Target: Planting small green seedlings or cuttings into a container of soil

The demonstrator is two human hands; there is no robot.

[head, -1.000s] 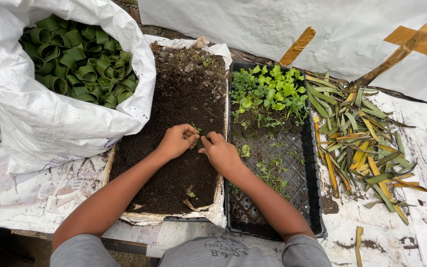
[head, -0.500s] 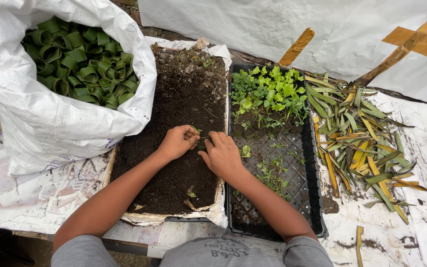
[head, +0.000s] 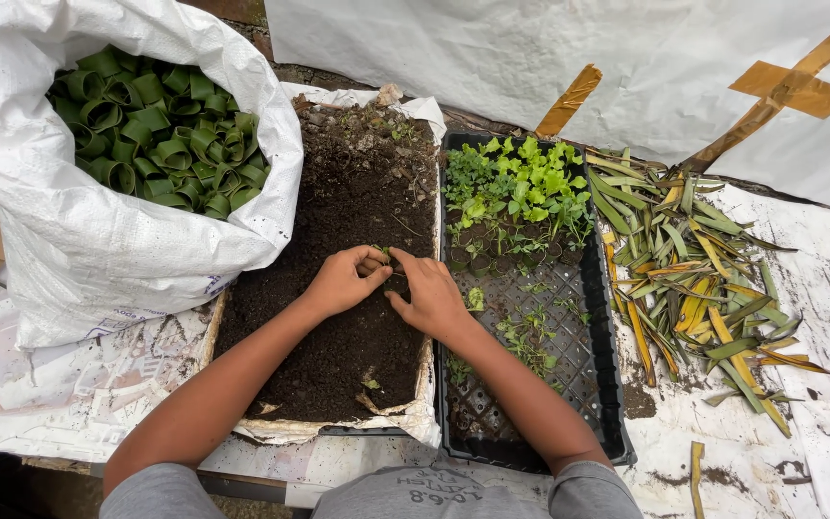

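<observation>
My left hand (head: 343,279) and my right hand (head: 427,295) meet over a bed of dark soil (head: 338,346) in a lined box. Their fingertips pinch together around a tiny green seedling (head: 383,253) and what looks like a small leaf cup just above the soil. My right forearm crosses the near part of a black mesh tray (head: 596,384). At the tray's far end stand leafy green seedlings (head: 521,187), with a few small sprouts loose in the middle.
A big white sack (head: 98,250) at the left holds several rolled green leaf cups (head: 156,135). A pile of long green and yellow leaf strips (head: 694,279) lies right of the tray. White sheeting with brown tape (head: 790,86) hangs behind.
Both hands have stayed over the same spot of soil, with the fingers working closer together around the seedling. Nothing else has moved.
</observation>
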